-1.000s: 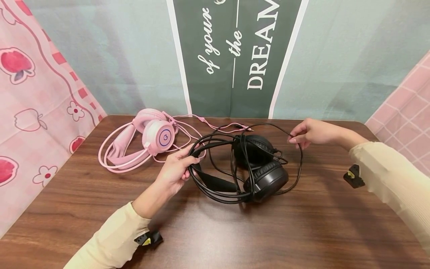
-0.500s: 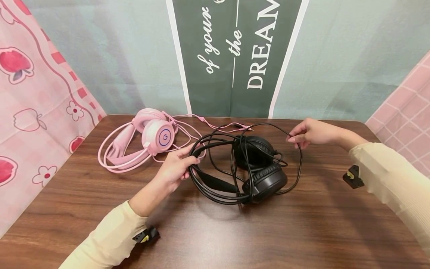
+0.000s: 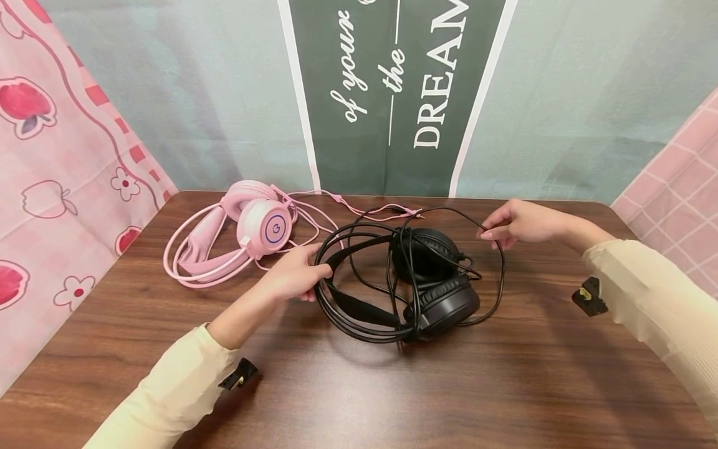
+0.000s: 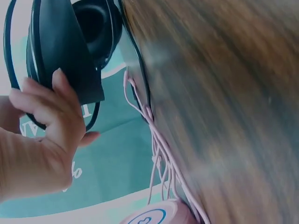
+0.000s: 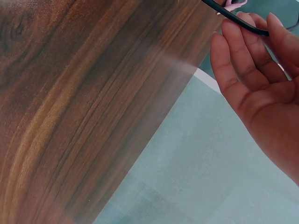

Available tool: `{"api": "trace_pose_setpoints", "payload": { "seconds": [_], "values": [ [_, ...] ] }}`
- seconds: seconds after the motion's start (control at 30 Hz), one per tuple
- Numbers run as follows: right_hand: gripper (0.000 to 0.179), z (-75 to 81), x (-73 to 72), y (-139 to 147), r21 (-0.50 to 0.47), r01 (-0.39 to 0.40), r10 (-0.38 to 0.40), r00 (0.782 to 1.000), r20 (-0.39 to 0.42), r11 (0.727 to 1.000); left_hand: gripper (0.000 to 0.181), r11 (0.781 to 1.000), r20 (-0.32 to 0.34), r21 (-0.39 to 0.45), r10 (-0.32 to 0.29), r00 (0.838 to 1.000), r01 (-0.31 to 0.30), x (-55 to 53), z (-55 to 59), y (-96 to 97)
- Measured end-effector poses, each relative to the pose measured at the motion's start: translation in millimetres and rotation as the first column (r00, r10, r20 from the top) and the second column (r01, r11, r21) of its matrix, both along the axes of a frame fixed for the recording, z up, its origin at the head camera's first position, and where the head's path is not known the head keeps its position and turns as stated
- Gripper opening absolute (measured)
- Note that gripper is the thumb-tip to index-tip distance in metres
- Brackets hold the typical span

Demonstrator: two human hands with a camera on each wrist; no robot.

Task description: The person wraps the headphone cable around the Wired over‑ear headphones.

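running left to right, black headphones (image 3: 445,305), headband (image 3: 361,307) in left hand (image 3: 294,274)

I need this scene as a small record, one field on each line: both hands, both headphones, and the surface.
left hand: grips black headphones by the headband
right hand: pinches black cable
black headphones: between the hands, cable strands across them
pink headphones: on the table, left of black pair in head view
table: brown, wood-grained
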State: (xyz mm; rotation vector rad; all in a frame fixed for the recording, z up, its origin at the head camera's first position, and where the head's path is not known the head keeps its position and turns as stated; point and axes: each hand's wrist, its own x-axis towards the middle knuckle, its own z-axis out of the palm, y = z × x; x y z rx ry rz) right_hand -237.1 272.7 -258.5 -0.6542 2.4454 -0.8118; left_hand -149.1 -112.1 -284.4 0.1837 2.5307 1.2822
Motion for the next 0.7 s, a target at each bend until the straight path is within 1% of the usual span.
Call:
{"api": "trace_pose_setpoints", "payload": {
  "seconds": [0.07,0.17,0.23,0.33,0.43,0.5,0.57,0.6,0.7],
  "values": [
    [0.021,-0.1,0.3,-0.3,-0.001,0.002,-0.002,1.000,0.004,1.000,0.027,1.000,0.009,-0.018,-0.011,1.000,0.011,-0.4,0.2,0.3],
    [0.021,-0.8,0.7,-0.7,-0.005,-0.002,0.002,1.000,0.005,1.000,0.016,0.998,0.014,-0.055,-0.018,1.000,0.019,-0.3,0.8,0.8],
    [0.021,-1.2,0.9,-0.8,-0.010,-0.002,0.002,1.000,0.007,1.000,0.014,0.996,0.004,-0.088,-0.032,0.999,0.032,-0.1,1.9,1.2],
    [0.021,-2.4,0.9,-1.1,-0.018,-0.003,0.003,1.000,0.010,1.000,0.012,0.986,-0.018,-0.161,-0.050,0.999,0.047,0.8,4.3,2.0],
    [0.020,-3.8,0.5,-1.1,-0.021,-0.007,0.007,1.000,0.012,1.000,0.015,0.974,-0.030,-0.223,-0.058,0.998,0.050,1.7,7.1,3.0],
    [0.020,-4.7,0.4,-0.9,-0.020,-0.007,0.007,1.000,0.013,1.000,0.020,0.966,-0.025,-0.253,-0.060,0.998,0.051,2.1,8.4,3.6],
    [0.020,-5.2,0.4,-0.5,-0.019,-0.006,0.006,1.000,0.014,1.000,0.031,0.960,-0.023,-0.273,-0.063,0.998,0.054,2.1,8.8,4.7],
    [0.020,-5.4,0.5,-0.3,-0.017,-0.003,0.003,1.000,0.015,1.000,0.038,0.957,-0.021,-0.285,-0.061,0.998,0.053,2.0,8.7,5.4],
    [0.020,-5.7,0.6,0.0,-0.018,0.000,0.001,1.000,0.016,1.000,0.068,0.947,-0.025,-0.319,-0.053,0.998,0.042,0.9,7.3,7.1]
  ]
}}
